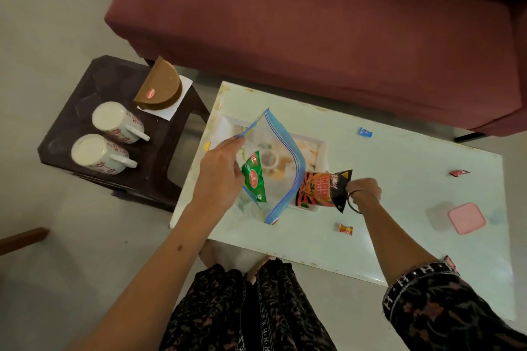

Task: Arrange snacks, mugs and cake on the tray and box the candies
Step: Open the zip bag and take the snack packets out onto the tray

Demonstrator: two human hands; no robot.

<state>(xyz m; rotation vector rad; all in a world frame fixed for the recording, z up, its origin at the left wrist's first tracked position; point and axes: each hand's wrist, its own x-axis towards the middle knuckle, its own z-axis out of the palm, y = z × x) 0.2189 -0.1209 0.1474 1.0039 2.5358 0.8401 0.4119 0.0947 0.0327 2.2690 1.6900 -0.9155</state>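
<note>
My left hand (221, 172) holds a clear zip bag (278, 162) with a blue seal open above the white tray (322, 148). A green snack packet (253, 178) sits inside the bag. My right hand (363, 189) grips a black and orange snack packet (323, 189) at the tray's near right corner. Loose candies lie on the white table: a blue one (365, 132), a red one (458, 173) and an orange one (345, 228). A pink-lidded box (466, 218) stands at the right. Two floral mugs (118, 122) (98, 154) lie on their sides beside a brown half-round cake (161, 88) on the dark stool.
The white table (413, 194) stands in front of a maroon sofa (313, 23). The dark stool (114, 128) is to the table's left. My patterned clothes and knees are at the table's near edge. A wooden piece (22, 239) shows at the far left.
</note>
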